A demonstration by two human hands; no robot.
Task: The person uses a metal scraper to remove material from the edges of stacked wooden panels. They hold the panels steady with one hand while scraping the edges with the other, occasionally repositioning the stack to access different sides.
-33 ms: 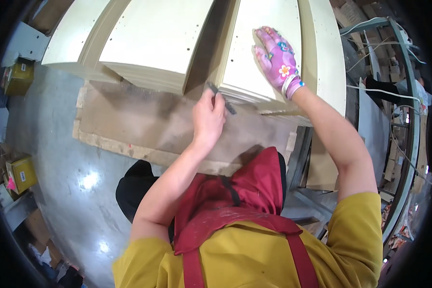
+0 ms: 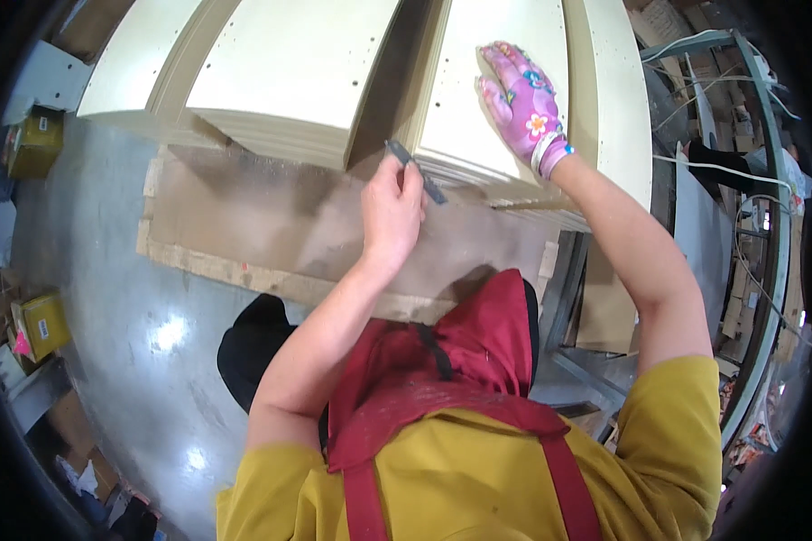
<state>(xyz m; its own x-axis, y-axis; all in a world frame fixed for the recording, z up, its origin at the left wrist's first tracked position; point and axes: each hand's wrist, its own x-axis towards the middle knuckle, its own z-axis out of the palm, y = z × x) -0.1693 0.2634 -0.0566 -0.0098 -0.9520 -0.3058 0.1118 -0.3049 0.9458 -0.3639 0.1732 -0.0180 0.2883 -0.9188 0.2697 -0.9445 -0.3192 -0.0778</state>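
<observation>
The left hand (image 2: 392, 212) is bare and reaches forward from a bent elbow, knuckles up. Its thumb and fingers are closed round a slim dark grey tool (image 2: 434, 188), which slants from upper left to lower right, an end showing on each side of the grip. Tool and hand are at the near left corner of the third stack (image 2: 456, 117) of pale boards, counted from the left; whether the tool touches the boards I cannot tell.

The right hand (image 2: 523, 108), in a purple flowered glove with a white band (image 2: 545, 153) at the wrist, is spread open over the top board of that same stack, close to its right edge. The palm faces down, the fingers point away from the body, and it grips nothing.

Four stacks of boards show: the third, two to its left (image 2: 289, 63) (image 2: 140, 68) and one to its right (image 2: 618, 99). A dark gap separates the second from the third. There is one tool, one glove, and two yellow boxes (image 2: 43, 140) (image 2: 45, 326) at the far left.

The stacks stand over a low brown platform (image 2: 253, 207), whose near edge has a lighter strip and runs in front of the person's red apron (image 2: 483, 329). The grey floor (image 2: 108, 243) shines with reflected light. At the right are a metal frame (image 2: 695, 43) and white cables (image 2: 722, 169).
</observation>
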